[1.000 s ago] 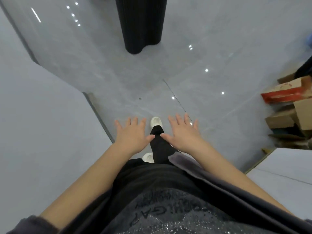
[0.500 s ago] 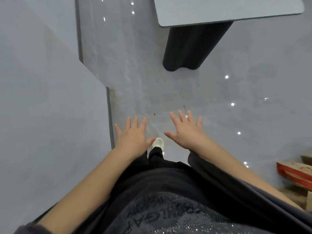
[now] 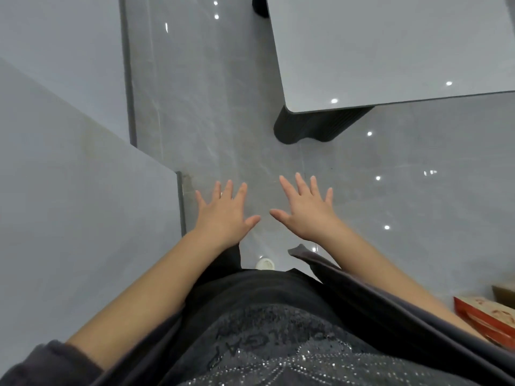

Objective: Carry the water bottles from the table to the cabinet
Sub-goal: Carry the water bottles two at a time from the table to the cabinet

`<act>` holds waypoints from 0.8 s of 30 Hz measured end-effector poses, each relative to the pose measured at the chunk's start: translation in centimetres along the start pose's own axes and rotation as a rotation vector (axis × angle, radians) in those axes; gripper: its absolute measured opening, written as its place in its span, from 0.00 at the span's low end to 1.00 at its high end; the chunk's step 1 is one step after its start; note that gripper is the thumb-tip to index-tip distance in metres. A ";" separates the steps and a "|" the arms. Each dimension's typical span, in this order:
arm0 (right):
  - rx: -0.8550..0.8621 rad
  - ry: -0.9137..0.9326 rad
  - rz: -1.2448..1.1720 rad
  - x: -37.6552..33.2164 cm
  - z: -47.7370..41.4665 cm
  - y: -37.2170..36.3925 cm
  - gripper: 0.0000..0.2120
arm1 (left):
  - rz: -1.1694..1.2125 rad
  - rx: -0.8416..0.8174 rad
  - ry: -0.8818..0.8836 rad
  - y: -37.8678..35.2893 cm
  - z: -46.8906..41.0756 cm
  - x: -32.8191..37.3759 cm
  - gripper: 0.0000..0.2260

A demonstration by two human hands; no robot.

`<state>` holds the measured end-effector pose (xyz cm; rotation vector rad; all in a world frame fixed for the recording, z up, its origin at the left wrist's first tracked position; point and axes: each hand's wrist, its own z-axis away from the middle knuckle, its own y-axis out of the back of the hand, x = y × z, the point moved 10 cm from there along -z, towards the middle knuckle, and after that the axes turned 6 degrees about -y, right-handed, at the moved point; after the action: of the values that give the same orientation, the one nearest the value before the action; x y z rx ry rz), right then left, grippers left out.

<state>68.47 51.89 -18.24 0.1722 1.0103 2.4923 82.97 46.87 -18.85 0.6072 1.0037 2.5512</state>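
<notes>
Left hand and right hand stay spread, palms down, holding nothing; the counter now looms larger, ahead and right of the right hand; no water bottles show on its visible part; approach judged under way, pick-up pending.

Table at 1 o'clock, cut off by the top and right frame edges. Top is flat, glossy pale grey, with a rounded near corner and a few small light reflections. Base is a black ribbed pedestal with rounded ends, upright under the near edge, mostly hidden by the top. Another dark bit peeks out at 12 o'clock.
</notes>
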 end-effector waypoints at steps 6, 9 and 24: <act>0.015 -0.052 -0.066 -4.5 -5.1 6.1 0.37 | -0.094 -0.019 -0.068 8.5 -6.3 -3.9 0.35; 0.037 -0.073 -0.094 -5.9 -7.0 8.8 0.37 | -0.110 -0.047 -0.075 11.5 -8.3 -5.1 0.35; 0.070 -0.013 -0.052 -10.6 -20.7 20.7 0.37 | -0.024 0.022 -0.056 22.6 -19.7 -8.7 0.35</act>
<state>64.94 20.95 -18.45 0.1819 1.0835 2.4079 77.28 16.19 -18.31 0.6646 1.0146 2.4911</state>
